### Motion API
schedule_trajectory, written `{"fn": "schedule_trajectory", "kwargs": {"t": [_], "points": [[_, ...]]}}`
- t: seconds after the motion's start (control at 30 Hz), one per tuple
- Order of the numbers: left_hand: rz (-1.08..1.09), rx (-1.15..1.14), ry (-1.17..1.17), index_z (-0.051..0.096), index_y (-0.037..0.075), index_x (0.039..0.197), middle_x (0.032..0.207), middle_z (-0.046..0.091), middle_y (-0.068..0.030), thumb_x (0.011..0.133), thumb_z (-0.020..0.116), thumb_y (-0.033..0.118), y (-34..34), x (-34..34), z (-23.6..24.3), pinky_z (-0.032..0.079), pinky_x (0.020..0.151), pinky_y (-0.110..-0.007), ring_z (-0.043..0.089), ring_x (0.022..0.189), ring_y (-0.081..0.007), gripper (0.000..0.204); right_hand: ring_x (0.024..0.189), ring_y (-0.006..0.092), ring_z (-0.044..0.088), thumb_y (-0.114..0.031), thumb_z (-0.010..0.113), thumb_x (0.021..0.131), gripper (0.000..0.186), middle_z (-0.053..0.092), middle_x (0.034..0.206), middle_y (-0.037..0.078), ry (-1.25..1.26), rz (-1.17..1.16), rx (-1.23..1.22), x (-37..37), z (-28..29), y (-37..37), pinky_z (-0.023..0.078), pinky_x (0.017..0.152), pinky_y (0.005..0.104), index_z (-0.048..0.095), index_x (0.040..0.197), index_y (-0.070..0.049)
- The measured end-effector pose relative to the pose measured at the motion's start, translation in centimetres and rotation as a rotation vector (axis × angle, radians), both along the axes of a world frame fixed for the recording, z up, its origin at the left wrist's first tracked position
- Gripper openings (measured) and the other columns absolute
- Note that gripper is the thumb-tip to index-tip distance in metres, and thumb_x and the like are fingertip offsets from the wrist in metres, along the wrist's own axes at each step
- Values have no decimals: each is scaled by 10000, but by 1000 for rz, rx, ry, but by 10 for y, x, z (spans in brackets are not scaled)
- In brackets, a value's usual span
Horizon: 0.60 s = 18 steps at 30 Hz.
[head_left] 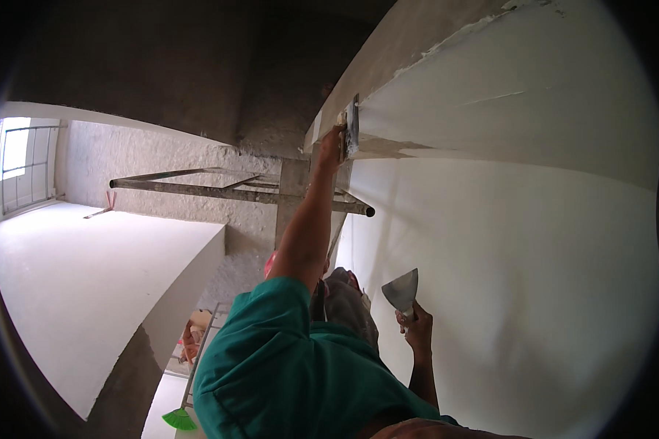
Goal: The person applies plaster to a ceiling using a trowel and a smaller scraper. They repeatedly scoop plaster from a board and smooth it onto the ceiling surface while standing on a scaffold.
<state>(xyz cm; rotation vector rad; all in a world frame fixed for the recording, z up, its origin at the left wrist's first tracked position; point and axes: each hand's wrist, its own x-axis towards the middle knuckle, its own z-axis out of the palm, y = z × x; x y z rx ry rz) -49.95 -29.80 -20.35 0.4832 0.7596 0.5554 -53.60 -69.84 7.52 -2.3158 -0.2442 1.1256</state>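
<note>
While dressed in a green short-sleeved shirt [256,373] and grey trousers [350,307], faced a pale wall [512,256] filling the right side of the view. Bent the right arm low at that side and held up a scraper [400,290] in the right hand [418,329], with fingers wrapped round the handle. Pointed its flat, flared metal blade upward, in front of the wall's lower left part and well apart from the other tool.

Stretched the left arm far forward, to the wall's upper left edge. Clamped the left hand [332,148] on a trowel [354,126], seen nearly edge-on, with whitish paste on the blade. Held it right at the wall; could not tell contact from a narrow gap.

Near the trowel, showed a bare tan patch [392,146] between smooth white areas, and a ragged ridge of white paste [458,42] along the wall's upper edge. Passed the left forearm in front of stained scaffold tubes [205,189], reaching out to both sides of it.

Farther off to the left, displayed a broad white surface [102,271] with a brown border [133,369] at its lower right edge, and a green broom head [179,418] below the border. Beyond its far edge, revealed a rough grey surface [168,157] and, at the far left, a bright barred window [13,150].
</note>
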Motion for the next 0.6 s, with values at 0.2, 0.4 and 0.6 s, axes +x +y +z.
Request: {"fn": "schedule_trajectory", "kwargs": {"t": [0.2,0.4,0.6], "points": [[111,17,-65,581,23,1100,912,616,-68,901,515,386,2,14,50,526,645,-315,635,744,-164,420,463,68,495,-97,687,801,247,569,621,5,-8,-18,57,1,6,10,399,408,246,640,1033,-29],[141,114,-219,594,5,990,852,597,-54,918,501,279,20,1,138,507,652,-267,611,720,-130,299,457,60,469,-101,692,789,264,547,612,-10,9,-29,122,6,4,13,386,406,236,646,1039,-28],[116,204,-302,582,24,1072,911,608,-65,911,518,322,29,-6,199,518,712,-285,625,775,-156,344,474,54,466,-88,686,789,246,561,638,-7,41,-24,233,12,-15,-3,384,409,234,655,1028,-39]]}}
